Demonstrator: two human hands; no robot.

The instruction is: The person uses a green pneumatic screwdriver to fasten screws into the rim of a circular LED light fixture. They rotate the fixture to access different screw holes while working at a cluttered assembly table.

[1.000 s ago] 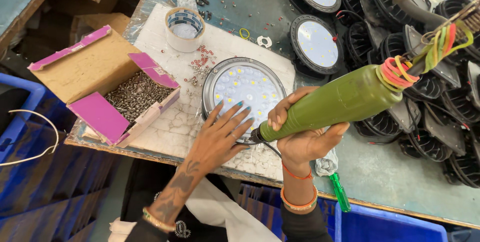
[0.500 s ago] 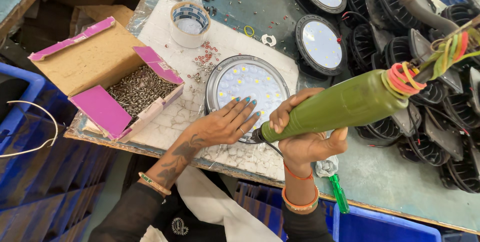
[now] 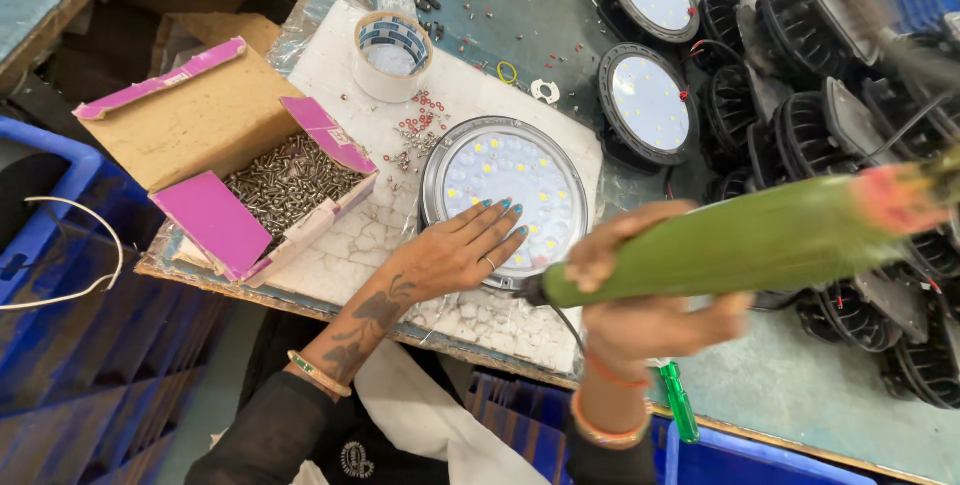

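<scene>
A round lamp [image 3: 500, 177] with a white face dotted with yellow diodes lies on a white foam pad [image 3: 330, 75]. My left hand [image 3: 455, 253] rests flat on its near edge, fingers spread. My right hand [image 3: 640, 290] grips a green powered screwdriver [image 3: 740, 245], blurred with motion, with its tip at the lamp's near right rim. An open pink and brown cardboard box of small metal screws [image 3: 285, 180] sits left of the lamp.
A roll of tape [image 3: 393, 53] and loose red-tipped screws [image 3: 420, 125] lie behind the lamp. Two finished round lamps [image 3: 648, 100] and several black finned housings [image 3: 800, 125] fill the right side. A green-handled tool [image 3: 678, 400] lies near the table edge. Blue crates [image 3: 60, 275] stand below.
My left hand slid further onto the lamp's face. My right hand and the screwdriver swung lower and to the right, now motion-blurred. The view shifted slightly.
</scene>
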